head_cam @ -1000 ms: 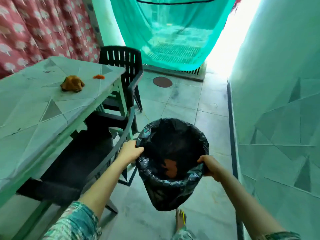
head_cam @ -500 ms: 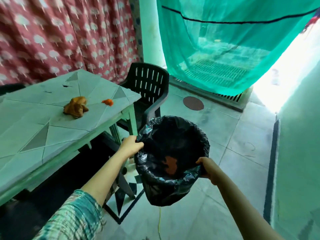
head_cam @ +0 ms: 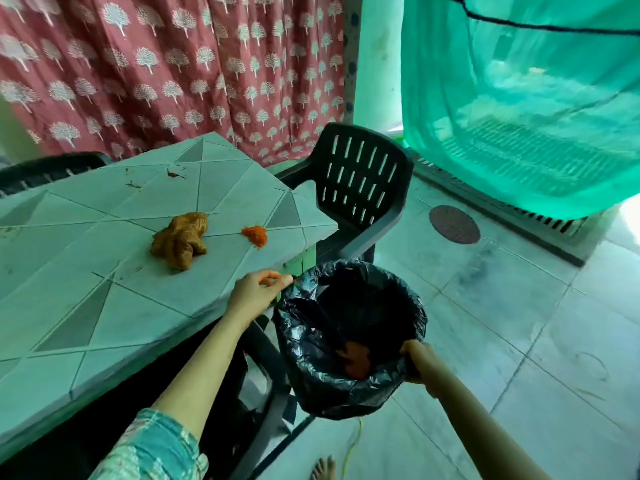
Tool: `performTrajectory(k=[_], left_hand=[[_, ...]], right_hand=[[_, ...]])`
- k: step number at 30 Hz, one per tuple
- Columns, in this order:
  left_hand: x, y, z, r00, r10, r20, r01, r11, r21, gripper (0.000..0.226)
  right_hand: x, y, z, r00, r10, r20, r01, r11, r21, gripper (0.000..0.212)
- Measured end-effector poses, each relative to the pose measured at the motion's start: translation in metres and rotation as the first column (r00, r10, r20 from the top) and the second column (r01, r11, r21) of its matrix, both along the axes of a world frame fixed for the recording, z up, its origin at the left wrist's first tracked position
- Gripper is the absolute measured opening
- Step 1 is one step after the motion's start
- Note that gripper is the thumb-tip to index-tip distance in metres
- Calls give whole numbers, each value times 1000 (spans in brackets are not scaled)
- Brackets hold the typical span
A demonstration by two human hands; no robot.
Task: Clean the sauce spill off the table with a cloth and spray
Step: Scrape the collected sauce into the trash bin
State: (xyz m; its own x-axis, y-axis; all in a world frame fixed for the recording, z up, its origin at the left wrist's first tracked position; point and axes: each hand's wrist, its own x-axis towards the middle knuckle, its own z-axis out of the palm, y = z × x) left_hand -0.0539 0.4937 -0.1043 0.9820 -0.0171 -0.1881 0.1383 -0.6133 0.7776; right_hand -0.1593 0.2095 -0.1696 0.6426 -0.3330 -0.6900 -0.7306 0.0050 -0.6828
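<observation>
the sauce spill (head_cam: 255, 234) sits as an orange blob near the far corner of the tiled bench (head_cam: 104, 306), with a crumpled brownish cloth (head_cam: 180, 239) lying just beside it, apart from it. a bin (head_cam: 346, 393) with a black liner (head_cam: 408, 306) is held beside the bench edge. the left hand (head_cam: 258, 292) has its grip pinched on the liner's rim, its fingertips smeared orange. the right hand (head_cam: 415, 362) has its grip clamped on the near rim. an orange lump (head_cam: 356, 358) lies inside the bin. a dark chair (head_cam: 363, 188) stands past the corner.
</observation>
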Motion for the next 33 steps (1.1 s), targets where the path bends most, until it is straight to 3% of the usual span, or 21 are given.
performTrajectory(k=[3, 7, 13, 18, 20, 25, 29, 33], left_hand=[[36, 20, 5, 957, 189, 221, -219, 969, 118, 24], [87, 53, 5, 879, 247, 407, -371, 891, 261, 30], [134, 94, -11, 889, 341, 306, -457, 705, 543, 57], [156, 106, -18, 901, 408, 148, -419, 727, 544, 74], [161, 110, -21, 914, 386, 125, -385, 729, 566, 76], [163, 103, -8, 888, 445, 116, -392, 602, 696, 62], [155, 80, 2, 895, 427, 131, -410, 669, 620, 47], [146, 63, -5, 883, 408, 232, -469, 747, 470, 52]], right_hand=[[28, 4, -9, 999, 45, -31, -45, 999, -2, 6], [61, 5, -22, 991, 120, -67, -119, 993, 8, 11], [89, 4, -34, 976, 190, -105, -183, 981, 67, 10], [93, 2, -36, 970, 227, -86, -216, 969, 120, 16], [93, 1, -42, 967, 240, -79, -229, 965, 130, 14], [95, 0, -59, 949, 288, -127, -273, 954, 126, 19], [100, 3, -67, 938, 321, -132, -305, 944, 124, 18], [109, 5, -71, 934, 337, -122, -319, 936, 148, 17]])
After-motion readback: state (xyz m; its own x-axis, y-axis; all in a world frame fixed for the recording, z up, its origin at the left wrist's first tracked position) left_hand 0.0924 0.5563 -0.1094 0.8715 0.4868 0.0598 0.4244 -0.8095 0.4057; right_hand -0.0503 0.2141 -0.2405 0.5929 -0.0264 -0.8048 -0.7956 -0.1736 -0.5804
